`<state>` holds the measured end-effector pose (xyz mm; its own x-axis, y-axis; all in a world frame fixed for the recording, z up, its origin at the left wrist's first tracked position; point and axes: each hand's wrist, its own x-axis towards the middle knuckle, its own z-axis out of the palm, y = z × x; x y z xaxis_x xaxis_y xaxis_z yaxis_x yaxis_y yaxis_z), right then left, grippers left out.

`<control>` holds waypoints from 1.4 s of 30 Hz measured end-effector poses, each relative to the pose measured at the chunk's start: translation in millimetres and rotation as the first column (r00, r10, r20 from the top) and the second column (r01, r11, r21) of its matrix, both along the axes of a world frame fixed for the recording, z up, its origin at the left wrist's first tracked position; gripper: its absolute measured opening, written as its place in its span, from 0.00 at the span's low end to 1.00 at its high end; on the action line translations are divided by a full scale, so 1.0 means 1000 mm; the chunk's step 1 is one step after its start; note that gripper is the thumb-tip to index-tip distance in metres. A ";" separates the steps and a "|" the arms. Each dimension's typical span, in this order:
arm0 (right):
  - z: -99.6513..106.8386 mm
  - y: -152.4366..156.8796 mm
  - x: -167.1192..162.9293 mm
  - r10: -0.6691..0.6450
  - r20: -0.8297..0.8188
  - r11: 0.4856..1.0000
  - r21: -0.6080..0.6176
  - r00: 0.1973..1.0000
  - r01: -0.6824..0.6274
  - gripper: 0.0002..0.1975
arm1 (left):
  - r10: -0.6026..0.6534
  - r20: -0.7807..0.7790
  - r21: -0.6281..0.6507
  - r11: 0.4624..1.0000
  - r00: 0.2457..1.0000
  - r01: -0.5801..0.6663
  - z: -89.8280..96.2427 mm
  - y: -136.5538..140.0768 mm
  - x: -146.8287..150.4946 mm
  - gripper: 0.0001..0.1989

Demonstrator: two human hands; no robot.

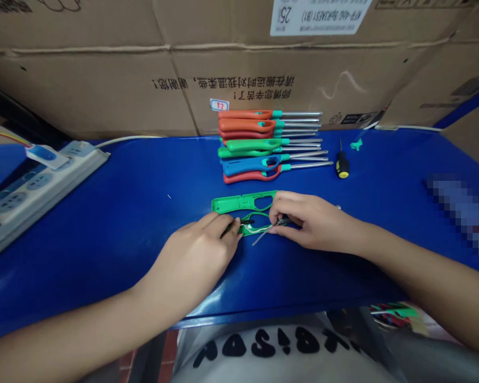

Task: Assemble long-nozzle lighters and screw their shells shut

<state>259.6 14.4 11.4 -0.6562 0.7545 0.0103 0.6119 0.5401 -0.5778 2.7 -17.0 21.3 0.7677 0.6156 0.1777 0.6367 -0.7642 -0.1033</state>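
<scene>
An opened green lighter casing lies in two halves on the blue table. The far half (229,204) shows its hollow inside. Over the near half (259,230), a thin white wire (252,231) and small dark parts run between my hands. My left hand (207,242) has its fingers closed around the handle end of the near half, pinching a small black part there. With fingers bent and pinched, my right hand (309,221) grips a small dark metallic part at the other end. A thin clear tube (261,237) sticks out below its fingertips.
Several assembled long lighters (251,166) in orange, green, blue and red lie stacked behind. A black-and-yellow screwdriver (342,165) and a small teal piece (356,144) are to their right. A power strip (40,183) lies left; a cardboard box (115,96) stands behind.
</scene>
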 end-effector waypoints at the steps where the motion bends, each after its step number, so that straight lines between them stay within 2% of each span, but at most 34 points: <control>1: 0.000 0.000 0.000 0.001 0.003 1.000 0.001 1.000 -0.001 0.04 | -0.007 -0.026 0.018 1.000 1.000 0.007 -0.001 -0.002 0.000 0.12; 10: -0.001 0.000 0.002 0.011 -0.002 1.000 0.019 1.000 -0.011 0.05 | -0.041 -0.140 -0.004 0.999 0.989 0.041 -0.003 -0.004 0.001 0.11; 17: -0.002 0.001 0.000 0.002 -0.003 0.999 0.039 1.000 -0.002 0.05 | -0.038 -0.156 0.015 0.999 0.987 0.041 0.000 -0.004 -0.002 0.19; 19: -0.001 0.001 -0.001 0.006 -0.004 0.999 0.044 1.000 -0.006 0.06 | -0.012 -0.146 -0.004 1.000 0.989 0.012 0.002 -0.002 -0.003 0.19; 21: 0.000 0.001 -0.001 0.008 -0.004 0.999 0.045 1.000 -0.008 0.06 | 0.005 -0.107 -0.076 0.997 0.994 -0.013 0.003 0.002 -0.003 0.17; 24: 0.003 0.000 0.001 0.025 -0.003 0.999 0.028 1.000 -0.025 0.05 | 0.038 0.012 -0.220 0.975 0.999 -0.034 0.003 0.009 -0.004 0.15; 27: 0.006 0.000 0.004 0.058 -0.006 0.998 -0.003 0.998 -0.058 0.06 | 0.077 0.121 -0.297 0.954 0.990 -0.038 0.001 0.013 -0.005 0.17; 32: 0.010 0.000 0.008 0.074 0.001 0.996 -0.048 0.997 -0.074 0.08 | 0.052 0.189 -0.341 0.940 0.981 0.016 -0.006 0.013 -0.006 0.21; 36: 0.011 0.000 0.007 0.085 -0.021 0.994 -0.059 0.996 -0.087 0.07 | 0.018 0.169 -0.337 0.941 0.985 0.041 -0.007 0.014 -0.006 0.22; 42: 0.011 0.001 0.006 0.108 -0.018 0.994 -0.031 0.994 -0.109 0.12 | -0.011 0.124 -0.283 0.958 0.992 0.046 -0.007 0.014 -0.007 0.20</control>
